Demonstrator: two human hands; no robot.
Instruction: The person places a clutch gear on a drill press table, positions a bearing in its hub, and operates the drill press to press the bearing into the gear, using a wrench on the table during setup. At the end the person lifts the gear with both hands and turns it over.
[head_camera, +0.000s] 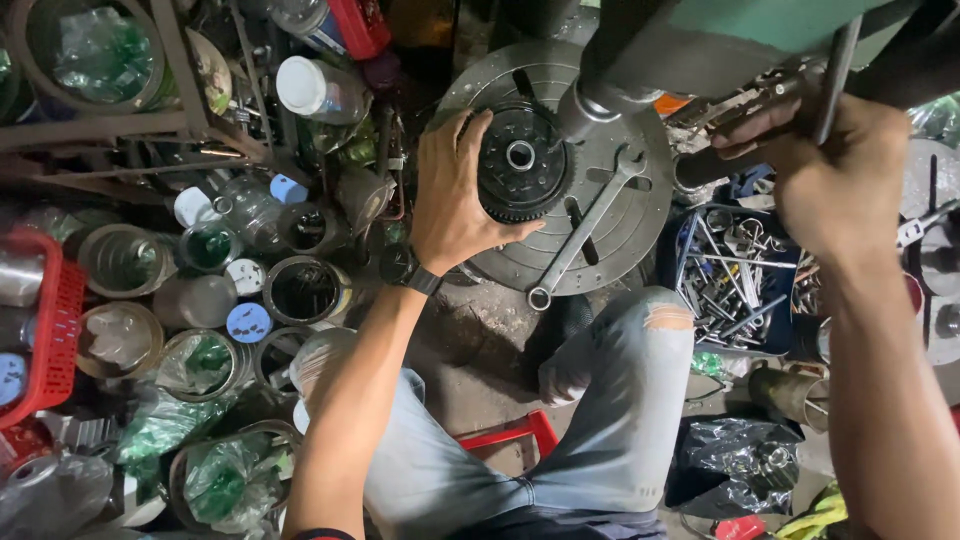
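The black round toothed metal hub (520, 160) is clasped at its left rim by the left hand (455, 195), on the grey slotted round machine table (640, 215). The right hand (835, 170) is closed around a slim grey metal lever (838, 65). A silver open-ended spanner (585, 228) lies loose just right of the hub; it could be knocked off, and fingers beside the teeth could be pinched.
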